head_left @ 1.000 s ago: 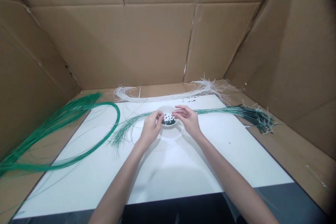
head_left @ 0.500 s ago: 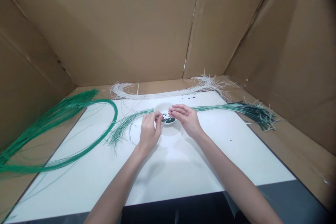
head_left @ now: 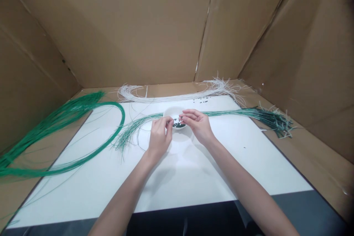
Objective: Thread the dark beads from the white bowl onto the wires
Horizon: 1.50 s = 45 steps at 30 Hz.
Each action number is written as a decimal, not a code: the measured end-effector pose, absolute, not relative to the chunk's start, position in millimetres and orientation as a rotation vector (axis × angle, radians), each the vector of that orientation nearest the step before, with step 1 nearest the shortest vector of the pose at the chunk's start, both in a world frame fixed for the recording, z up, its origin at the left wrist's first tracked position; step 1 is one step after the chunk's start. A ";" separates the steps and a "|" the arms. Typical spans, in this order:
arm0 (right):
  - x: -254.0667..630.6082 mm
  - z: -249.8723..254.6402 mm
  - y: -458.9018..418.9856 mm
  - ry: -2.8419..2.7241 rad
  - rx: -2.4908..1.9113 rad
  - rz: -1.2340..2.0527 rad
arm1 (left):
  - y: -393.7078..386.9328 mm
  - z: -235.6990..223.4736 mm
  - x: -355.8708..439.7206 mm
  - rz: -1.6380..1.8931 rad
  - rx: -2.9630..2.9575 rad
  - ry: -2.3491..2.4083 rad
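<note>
The left hand (head_left: 159, 138) and the right hand (head_left: 197, 126) meet low over a small white bowl (head_left: 169, 113). The left thumb and forefinger pinch close together at the bowl's rim, with the other fingers curled, while the right hand is half open, its fingertips (head_left: 184, 117) curving in toward the left. Whether either hand has hold of a bead is too small to tell. Inside the bowl, a shallow heap of dark beads (head_left: 179, 125) lies toward the near side. Taking the bowl as the clock's centre, with 12 o'clock away from the wearer, a thin run of green strands (head_left: 229, 113) crosses just behind the hands from 9 to 3 o'clock, its fine ends fanning out near 8 o'clock beside the left hand. Toward 3 o'clock it gathers into a bunch of dark-tipped ends (head_left: 276, 121), the one place where many tips appear dark. A bunch of white strands (head_left: 166, 98) arcs across 12 o'clock, with a few loose dark beads (head_left: 200, 100) just below it at the far edge of a white board (head_left: 221, 162). No dark tips can be made out on those white strands or on the thick green loop (head_left: 69, 112) at 9 o'clock. A lone dark speck (head_left: 244, 147) sits on the board near 4 o'clock, and cardboard walls (head_left: 110, 37) rise behind it all.
</note>
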State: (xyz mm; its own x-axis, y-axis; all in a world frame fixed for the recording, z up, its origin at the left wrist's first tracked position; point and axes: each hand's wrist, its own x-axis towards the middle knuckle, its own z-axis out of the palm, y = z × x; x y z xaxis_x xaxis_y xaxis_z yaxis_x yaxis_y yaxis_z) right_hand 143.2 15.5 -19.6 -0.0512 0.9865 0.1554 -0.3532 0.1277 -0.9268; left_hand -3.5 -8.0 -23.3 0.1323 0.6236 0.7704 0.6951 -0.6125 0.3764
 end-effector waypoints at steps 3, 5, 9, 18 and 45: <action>143.4 -19.7 15.1 -1.061 -0.796 1.317 | -8.0 -23.4 -3.9 -1.508 -2.299 -1.348; 143.3 -19.7 14.7 -1.057 -0.783 1.323 | -8.0 -23.4 -4.2 -1.504 -2.303 -1.349; 143.1 -20.4 14.6 -1.052 -0.783 1.319 | -7.9 -23.5 -4.6 -1.499 -2.326 -1.347; 143.0 -20.8 15.3 -1.076 -0.804 1.283 | -7.9 -24.0 -4.7 -1.477 -2.339 -1.350; 143.5 -18.0 14.6 -1.134 -0.838 1.235 | -7.2 -24.3 -4.7 -1.493 -2.305 -1.367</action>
